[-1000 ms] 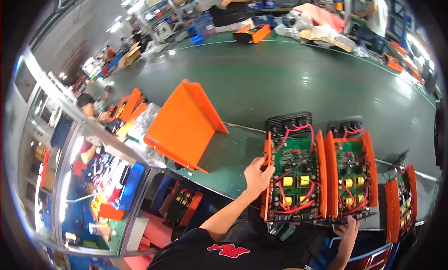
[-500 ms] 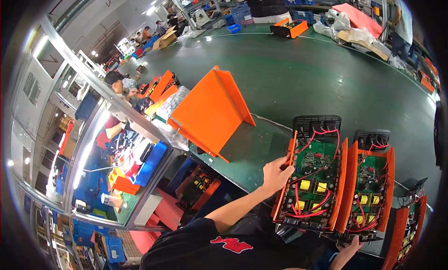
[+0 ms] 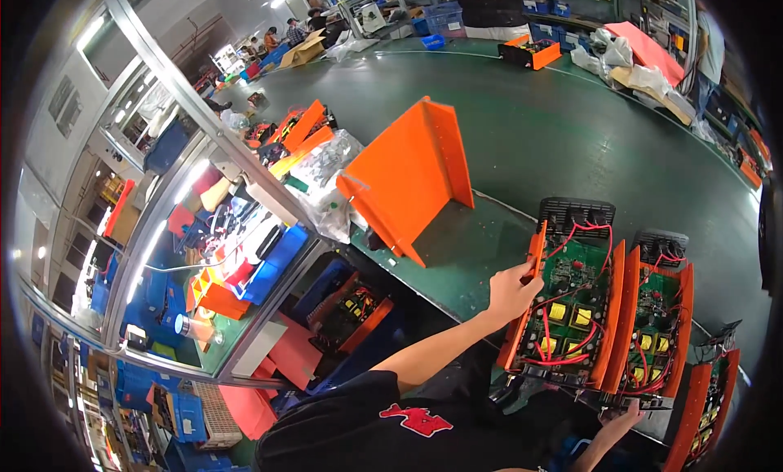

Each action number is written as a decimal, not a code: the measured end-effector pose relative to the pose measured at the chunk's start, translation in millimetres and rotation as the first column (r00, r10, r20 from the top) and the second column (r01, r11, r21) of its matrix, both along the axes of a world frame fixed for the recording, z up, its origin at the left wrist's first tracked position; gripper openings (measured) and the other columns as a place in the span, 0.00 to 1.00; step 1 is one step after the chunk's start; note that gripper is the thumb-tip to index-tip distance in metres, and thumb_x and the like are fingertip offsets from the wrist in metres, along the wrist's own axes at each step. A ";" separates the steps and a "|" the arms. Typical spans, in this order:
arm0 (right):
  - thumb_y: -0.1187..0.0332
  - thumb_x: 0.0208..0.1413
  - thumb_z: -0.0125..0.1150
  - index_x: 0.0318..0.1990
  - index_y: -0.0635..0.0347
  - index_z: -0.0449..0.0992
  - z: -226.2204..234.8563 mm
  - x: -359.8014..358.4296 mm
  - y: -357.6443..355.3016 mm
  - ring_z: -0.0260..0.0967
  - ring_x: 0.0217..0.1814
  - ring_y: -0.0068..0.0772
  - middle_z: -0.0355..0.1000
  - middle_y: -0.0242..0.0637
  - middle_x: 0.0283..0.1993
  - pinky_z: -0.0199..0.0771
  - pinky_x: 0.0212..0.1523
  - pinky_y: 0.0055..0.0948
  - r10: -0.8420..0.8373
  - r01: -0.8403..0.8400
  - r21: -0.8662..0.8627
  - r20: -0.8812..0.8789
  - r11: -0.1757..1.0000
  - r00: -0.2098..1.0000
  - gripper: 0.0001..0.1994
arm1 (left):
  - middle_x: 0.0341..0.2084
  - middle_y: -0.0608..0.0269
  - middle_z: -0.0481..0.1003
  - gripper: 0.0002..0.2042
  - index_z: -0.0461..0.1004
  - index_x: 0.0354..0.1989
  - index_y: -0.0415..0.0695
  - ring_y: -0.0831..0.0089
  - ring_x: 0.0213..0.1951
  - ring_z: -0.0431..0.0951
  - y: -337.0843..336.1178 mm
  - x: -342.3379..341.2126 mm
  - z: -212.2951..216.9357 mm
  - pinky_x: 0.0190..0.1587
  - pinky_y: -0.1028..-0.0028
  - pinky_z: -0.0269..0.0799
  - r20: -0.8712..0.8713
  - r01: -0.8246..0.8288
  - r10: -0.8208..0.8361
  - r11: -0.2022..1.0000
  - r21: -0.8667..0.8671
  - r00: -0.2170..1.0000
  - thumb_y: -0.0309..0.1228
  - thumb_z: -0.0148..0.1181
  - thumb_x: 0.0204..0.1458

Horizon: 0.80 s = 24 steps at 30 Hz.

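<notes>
Two open electronic units with orange side panels lie side by side in front of me. In the left unit (image 3: 571,272), a green circuit board, yellow transformers and red wires show, with a black vented panel at the far end. My left hand (image 3: 515,293) is closed on its left orange wall. The right unit (image 3: 655,309) is built alike, and its wall lies against the first one's. At its near end my right hand (image 3: 618,425) is closed on the lower edge, thumb up, the other fingers partly hidden underneath.
A folded orange cover (image 3: 408,183) stands on the green bench (image 3: 530,138) to the left. A third similar unit (image 3: 708,411) lies at the right. Clear plastic bags (image 3: 326,174) and a metal post (image 3: 188,105) are at the left. Another orange unit (image 3: 530,53) sits across the bench near a person.
My view has turned a little, so the cover and the left unit appear further right. Both hands keep their places on the units. The person at the left bench has gone from sight.
</notes>
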State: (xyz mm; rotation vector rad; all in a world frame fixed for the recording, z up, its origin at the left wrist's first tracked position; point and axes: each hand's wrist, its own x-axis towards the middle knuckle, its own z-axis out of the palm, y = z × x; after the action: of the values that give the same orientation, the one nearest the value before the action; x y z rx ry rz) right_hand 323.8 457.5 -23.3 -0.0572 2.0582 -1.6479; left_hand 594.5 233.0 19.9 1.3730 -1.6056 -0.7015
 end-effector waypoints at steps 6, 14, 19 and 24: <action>0.47 0.55 0.48 0.63 0.68 0.48 -21.8 -11.3 5.5 0.60 0.26 0.27 0.64 0.40 0.41 0.58 0.19 0.23 0.008 -0.006 0.009 -0.180 1.000 0.984 0.38 | 0.11 0.59 0.71 0.13 0.77 0.36 0.47 0.64 0.16 0.74 -1.3 -1.8 -4.4 0.22 0.69 0.67 -0.045 0.016 -0.016 1.000 -0.013 0.999 0.38 0.55 0.44; 0.49 0.57 0.45 0.53 0.65 0.58 -3.7 0.9 0.4 0.57 0.18 0.23 0.64 0.34 0.26 0.54 0.15 0.22 0.035 -0.043 -0.033 -0.208 0.999 0.977 0.28 | 0.12 0.56 0.71 0.13 0.76 0.34 0.42 0.61 0.16 0.73 -1.0 1.4 -0.2 0.21 0.68 0.67 -0.079 0.024 -0.027 0.999 -0.037 0.997 0.36 0.55 0.42; 0.47 0.57 0.45 0.46 0.62 0.61 -8.1 -4.7 3.1 0.60 0.19 0.23 0.64 0.34 0.25 0.56 0.15 0.20 0.078 -0.087 -0.023 -0.261 0.996 0.962 0.24 | 0.15 0.55 0.73 0.19 0.77 0.40 0.42 0.63 0.18 0.75 -3.1 -0.7 -10.3 0.23 0.70 0.68 -0.093 0.012 -0.012 1.000 0.006 0.996 0.40 0.57 0.41; 0.48 0.57 0.45 0.45 0.62 0.60 -7.6 -4.9 -2.2 0.59 0.18 0.23 0.64 0.34 0.23 0.55 0.15 0.20 0.072 -0.082 -0.025 -0.262 0.996 0.962 0.23 | 0.16 0.54 0.74 0.21 0.76 0.41 0.41 0.64 0.20 0.77 -2.1 0.0 -14.3 0.26 0.71 0.70 -0.131 -0.046 0.051 0.998 0.039 0.990 0.41 0.59 0.40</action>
State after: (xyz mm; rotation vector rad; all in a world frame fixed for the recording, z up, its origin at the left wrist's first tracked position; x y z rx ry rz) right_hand 318.9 455.4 -30.9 -0.3813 2.1859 -1.7049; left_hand 594.5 230.9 5.6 1.3581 -1.4571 -0.7790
